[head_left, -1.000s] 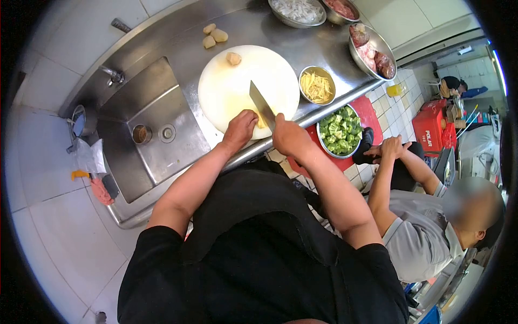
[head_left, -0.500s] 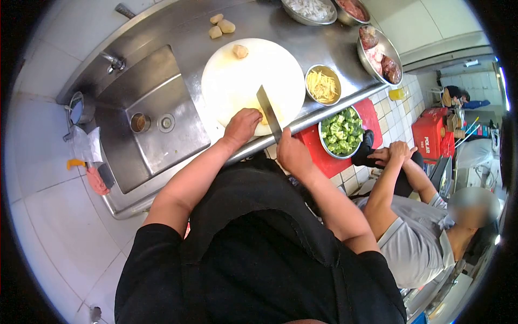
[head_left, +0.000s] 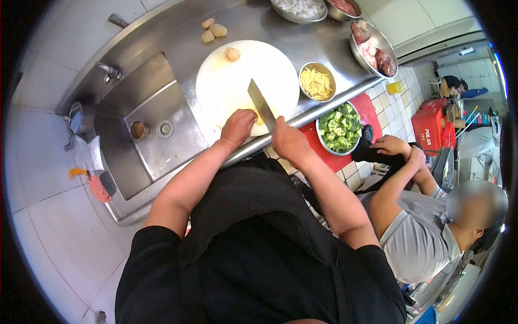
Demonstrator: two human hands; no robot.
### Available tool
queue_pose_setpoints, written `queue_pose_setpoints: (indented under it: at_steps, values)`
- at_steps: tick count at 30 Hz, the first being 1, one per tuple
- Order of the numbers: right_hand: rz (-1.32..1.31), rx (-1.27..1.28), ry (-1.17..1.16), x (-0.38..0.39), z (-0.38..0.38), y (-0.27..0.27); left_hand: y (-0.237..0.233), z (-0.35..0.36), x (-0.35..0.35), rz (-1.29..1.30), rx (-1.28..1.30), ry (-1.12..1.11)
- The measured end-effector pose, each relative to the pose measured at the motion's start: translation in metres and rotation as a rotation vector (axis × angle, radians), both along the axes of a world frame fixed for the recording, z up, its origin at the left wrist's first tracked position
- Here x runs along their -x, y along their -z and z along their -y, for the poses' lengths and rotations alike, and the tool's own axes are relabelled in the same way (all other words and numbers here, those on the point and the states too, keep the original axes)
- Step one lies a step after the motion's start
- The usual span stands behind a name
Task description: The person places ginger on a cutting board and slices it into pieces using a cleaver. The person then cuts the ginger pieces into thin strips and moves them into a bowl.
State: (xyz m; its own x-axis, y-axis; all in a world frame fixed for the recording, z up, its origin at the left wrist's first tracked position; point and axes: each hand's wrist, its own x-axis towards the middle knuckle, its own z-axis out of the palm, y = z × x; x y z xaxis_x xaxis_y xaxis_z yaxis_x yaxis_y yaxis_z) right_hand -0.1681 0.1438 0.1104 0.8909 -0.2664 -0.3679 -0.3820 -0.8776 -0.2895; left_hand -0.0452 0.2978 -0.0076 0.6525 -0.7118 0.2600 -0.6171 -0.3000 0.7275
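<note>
On the round white cutting board (head_left: 232, 81), my left hand (head_left: 238, 128) has its fingers curled and pressed onto a small yellow piece (head_left: 260, 117) near the board's front edge. My right hand (head_left: 290, 141) is wrapped round the handle of a cleaver (head_left: 260, 102), its blade upright beside that piece and pointing away from me. A peeled tan lump (head_left: 232, 53) lies at the board's far side. Right of the board stands a metal bowl of thin yellow strips (head_left: 316, 84).
Behind the board lie several peeled lumps (head_left: 217, 30). Bowls of white pieces (head_left: 300, 8) and meat (head_left: 384, 62) stand at the back right. A sink (head_left: 151, 162) is at the left. Broccoli (head_left: 340, 129) sits below the counter edge; a person (head_left: 418, 227) sits at the right.
The view has shifted slightly. The cleaver and both my hands stay close together at the small yellow piece. The seated person's hands have changed position, with one reaching further toward the knee.
</note>
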Motion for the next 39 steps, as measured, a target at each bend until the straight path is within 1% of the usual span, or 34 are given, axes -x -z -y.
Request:
queue_pose_setpoints:
  at_steps: [2,4,7,9,10,11,13,16,17,19,20,24,27,29,30,32,33,34,35,37,39]
  values:
    - [-0.027,-0.006,-0.011,-0.01,-0.002,-0.025,0.003,-0.001,0.0,0.018,0.015,-0.004]
    - [-0.145,-0.038,-0.016,0.0,-0.008,-0.046,0.002,0.001,0.0,0.025,0.04,-0.012]
    - [-0.062,0.024,0.007,0.046,-0.018,0.016,0.001,0.0,0.002,0.014,0.003,-0.019]
    - [-0.026,-0.007,0.01,0.038,-0.013,0.016,0.0,-0.001,0.0,0.003,-0.009,0.0]
    - [0.013,-0.043,0.037,0.031,-0.013,0.008,0.0,-0.002,0.0,0.007,-0.014,0.009]
    - [-0.029,-0.062,0.035,0.016,-0.007,0.001,-0.001,-0.003,0.003,0.004,-0.004,0.012]
    - [-0.017,-0.029,-0.024,-0.011,0.003,-0.007,-0.002,0.002,-0.001,0.016,0.012,0.012]
    - [-0.089,-0.041,-0.052,0.001,-0.004,-0.034,0.001,0.001,0.001,0.019,0.04,-0.018]
    - [-0.096,-0.039,-0.061,0.012,-0.009,-0.026,0.001,0.001,0.001,0.012,0.021,-0.01]
    - [-0.089,-0.005,0.058,0.038,-0.019,0.008,0.002,-0.001,0.002,0.0,0.001,-0.012]
    - [-0.065,-0.004,0.069,0.042,-0.02,0.02,0.001,-0.001,0.003,-0.01,-0.003,-0.01]
    - [-0.061,-0.038,0.032,-0.006,-0.004,-0.011,0.004,0.0,-0.001,0.04,0.022,0.013]
    - [-0.127,-0.068,0.0,-0.01,-0.003,-0.03,0.005,-0.002,-0.002,0.023,0.023,0.011]
    - [-0.077,-0.038,-0.057,0.023,-0.007,-0.002,0.003,0.0,-0.002,0.004,0.002,0.011]
    - [-0.099,-0.04,0.029,0.032,-0.016,-0.006,0.002,-0.002,-0.001,-0.013,-0.025,0.015]
    - [-0.065,-0.028,-0.006,0.041,-0.011,0.024,-0.002,-0.004,0.004,-0.029,-0.025,0.004]
    - [-0.031,-0.025,-0.031,0.033,-0.01,0.019,-0.002,-0.002,0.001,-0.045,-0.034,0.005]
    - [0.147,0.014,-0.028,0.027,-0.007,0.014,0.0,-0.001,-0.002,-0.022,-0.052,0.023]
    - [0.156,0.017,-0.013,0.019,-0.002,0.01,0.002,-0.001,-0.001,-0.013,-0.051,0.037]
    - [-0.011,0.003,-0.032,-0.009,0.0,-0.015,0.002,-0.002,-0.001,-0.002,-0.042,0.018]
    - [-0.029,-0.013,-0.032,-0.001,-0.001,-0.016,0.006,-0.002,-0.001,0.002,-0.008,0.012]
